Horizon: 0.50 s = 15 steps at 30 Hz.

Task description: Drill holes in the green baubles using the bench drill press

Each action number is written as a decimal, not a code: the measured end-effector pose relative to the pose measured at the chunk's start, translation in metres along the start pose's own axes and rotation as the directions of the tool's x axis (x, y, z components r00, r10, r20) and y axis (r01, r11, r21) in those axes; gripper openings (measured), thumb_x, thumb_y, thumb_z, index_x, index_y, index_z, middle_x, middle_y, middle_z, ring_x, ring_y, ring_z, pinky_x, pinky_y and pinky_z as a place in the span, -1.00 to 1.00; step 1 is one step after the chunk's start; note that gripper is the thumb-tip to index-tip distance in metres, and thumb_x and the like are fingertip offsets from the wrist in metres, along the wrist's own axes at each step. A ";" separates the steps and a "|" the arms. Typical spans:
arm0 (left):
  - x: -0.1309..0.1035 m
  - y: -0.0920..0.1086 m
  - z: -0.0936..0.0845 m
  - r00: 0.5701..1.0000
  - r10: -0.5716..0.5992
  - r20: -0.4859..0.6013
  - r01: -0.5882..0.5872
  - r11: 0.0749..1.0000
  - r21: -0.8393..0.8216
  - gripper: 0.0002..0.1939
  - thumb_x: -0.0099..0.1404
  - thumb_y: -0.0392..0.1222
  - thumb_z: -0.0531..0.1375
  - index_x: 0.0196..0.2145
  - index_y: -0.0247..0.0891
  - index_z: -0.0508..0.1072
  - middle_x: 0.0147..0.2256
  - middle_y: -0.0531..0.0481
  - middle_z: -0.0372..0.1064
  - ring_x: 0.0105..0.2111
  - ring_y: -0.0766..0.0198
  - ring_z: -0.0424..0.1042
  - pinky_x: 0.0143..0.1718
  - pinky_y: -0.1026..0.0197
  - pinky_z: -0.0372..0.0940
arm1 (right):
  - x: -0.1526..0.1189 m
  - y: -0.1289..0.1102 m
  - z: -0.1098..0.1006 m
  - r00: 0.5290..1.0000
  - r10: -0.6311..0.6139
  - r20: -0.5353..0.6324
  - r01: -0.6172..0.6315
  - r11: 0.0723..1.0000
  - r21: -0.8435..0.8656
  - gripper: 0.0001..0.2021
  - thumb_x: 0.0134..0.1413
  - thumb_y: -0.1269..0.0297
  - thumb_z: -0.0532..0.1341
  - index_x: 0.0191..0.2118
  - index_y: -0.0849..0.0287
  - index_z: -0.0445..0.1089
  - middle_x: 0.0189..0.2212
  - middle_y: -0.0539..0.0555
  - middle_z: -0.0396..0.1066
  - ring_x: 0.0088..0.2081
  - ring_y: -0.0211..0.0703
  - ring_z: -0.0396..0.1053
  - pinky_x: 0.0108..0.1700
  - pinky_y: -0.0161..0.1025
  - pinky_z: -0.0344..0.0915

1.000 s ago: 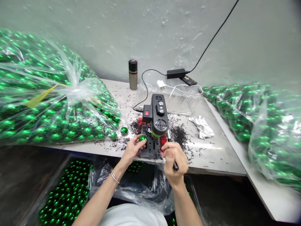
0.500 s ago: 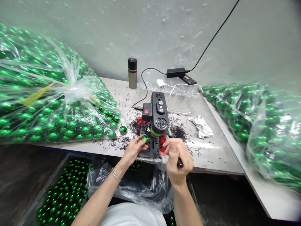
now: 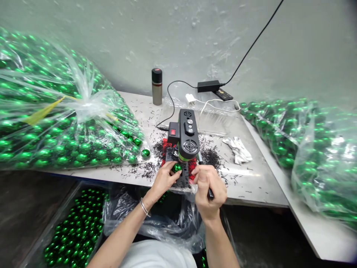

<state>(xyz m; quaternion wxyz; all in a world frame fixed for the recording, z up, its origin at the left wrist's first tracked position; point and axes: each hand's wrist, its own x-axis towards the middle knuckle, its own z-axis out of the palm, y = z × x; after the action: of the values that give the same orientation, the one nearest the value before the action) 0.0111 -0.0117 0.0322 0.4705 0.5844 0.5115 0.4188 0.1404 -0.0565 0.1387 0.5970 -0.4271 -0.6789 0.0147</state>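
Between the thumb and fingers of my left hand (image 3: pixel 164 176) is a shiny green bauble (image 3: pixel 177 168). It sits at the front of a small black bench drill press (image 3: pixel 188 132), close under the head; the tool tip there is hidden. My right hand (image 3: pixel 209 184) is wrapped round the black lever handle (image 3: pixel 210 194) at the press's right side. Another green bauble (image 3: pixel 145 153) lies loose on the table, left of the press. Black shavings (image 3: pixel 210 158) and a red patch (image 3: pixel 192 163) surround the base.
A large clear bag of green baubles (image 3: pixel 55 123) fills the left. More bagged baubles (image 3: pixel 312 149) lie right. White gloves (image 3: pixel 238 150), a bottle (image 3: pixel 157 87), a power adapter (image 3: pixel 208 86) and a plastic tray (image 3: pixel 217 124) are on the table. Below hangs a plastic-lined container of baubles (image 3: pixel 76 227).
My left hand has moved right and slightly down with the bauble, bringing it under the press head. The right hand stays on the lever, shifted slightly left.
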 end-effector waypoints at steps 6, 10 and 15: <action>0.003 0.004 0.001 1.000 0.007 0.008 -0.007 1.000 0.003 -0.69 0.22 -0.12 0.26 -0.10 -0.29 0.53 -0.08 -0.16 0.39 -0.51 0.37 0.43 -0.67 0.38 0.30 | -0.018 0.012 0.004 0.999 -0.038 0.018 0.038 0.999 -0.001 -0.76 0.22 0.52 0.03 -0.45 0.14 0.27 -0.51 0.01 0.35 -0.43 -0.24 0.37 -0.40 -0.27 0.29; 0.003 0.004 0.002 1.000 -0.016 0.008 0.016 1.000 0.008 -0.68 0.22 -0.11 0.25 -0.10 -0.31 0.52 -0.05 -0.19 0.37 -0.50 0.36 0.43 -0.66 0.37 0.31 | -0.038 0.029 0.011 0.994 -0.105 0.026 0.106 0.993 -0.048 -0.75 0.28 0.42 -0.02 -0.43 0.13 0.25 -0.47 0.02 0.36 -0.45 -0.26 0.33 -0.36 -0.23 0.31; 0.003 0.001 0.003 1.000 -0.009 0.014 0.009 1.000 0.018 -0.69 0.24 -0.13 0.24 -0.10 -0.31 0.52 -0.05 -0.18 0.37 -0.50 0.36 0.42 -0.64 0.35 0.33 | -0.057 0.045 0.022 0.989 -0.143 -0.018 0.141 0.985 -0.102 -0.69 0.37 0.30 -0.09 -0.43 0.11 0.19 -0.46 -0.01 0.34 -0.46 -0.29 0.33 -0.29 -0.20 0.36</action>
<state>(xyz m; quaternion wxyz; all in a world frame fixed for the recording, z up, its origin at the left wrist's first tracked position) 0.0144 -0.0093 0.0324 0.4708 0.5893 0.5145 0.4079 0.1432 -0.0511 0.0630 0.5829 -0.4073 -0.6999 -0.0676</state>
